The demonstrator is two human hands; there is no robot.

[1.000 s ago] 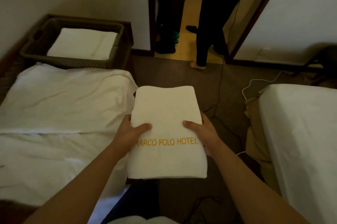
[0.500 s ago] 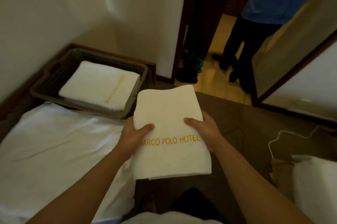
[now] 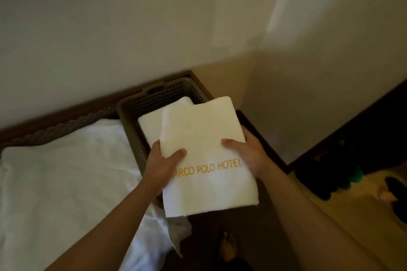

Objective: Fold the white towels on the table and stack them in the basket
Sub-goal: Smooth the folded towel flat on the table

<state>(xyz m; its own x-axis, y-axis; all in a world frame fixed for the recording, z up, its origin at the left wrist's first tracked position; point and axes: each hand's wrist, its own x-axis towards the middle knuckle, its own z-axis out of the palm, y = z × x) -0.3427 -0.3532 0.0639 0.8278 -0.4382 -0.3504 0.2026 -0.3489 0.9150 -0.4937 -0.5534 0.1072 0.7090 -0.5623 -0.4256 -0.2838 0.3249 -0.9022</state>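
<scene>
The step in hand looked to be setting the folded towel (image 3: 204,156) into the basket (image 3: 141,105) on top of the towel already stacked there (image 3: 152,123). To do it well, I would judge that the person needed to carry it a little farther toward 11 o'clock, keep it flat and level so the fold did not sag open, square its edges with the towel below, and lower it until it rested fully before letting go. The near edge hung unsupported toward 6 o'clock, so dropping from height could have sprung the layers apart.

The left hand (image 3: 160,165) grasped the towel's left edge, thumb on top near the gold lettering and fingers hidden beneath. The right hand (image 3: 248,154) grasped the right edge in the same way, thumb on top. The towel lay between them, held flat, its far half reaching toward 12 o'clock over the basket's near right corner and overlapping the stacked towel in view; whether the two towels touched could not be told.

The basket sat at 11 o'clock from the hands, against the wall, just beyond the end of the bed (image 3: 61,182), whose white sheet spread toward 9 o'clock.
</scene>
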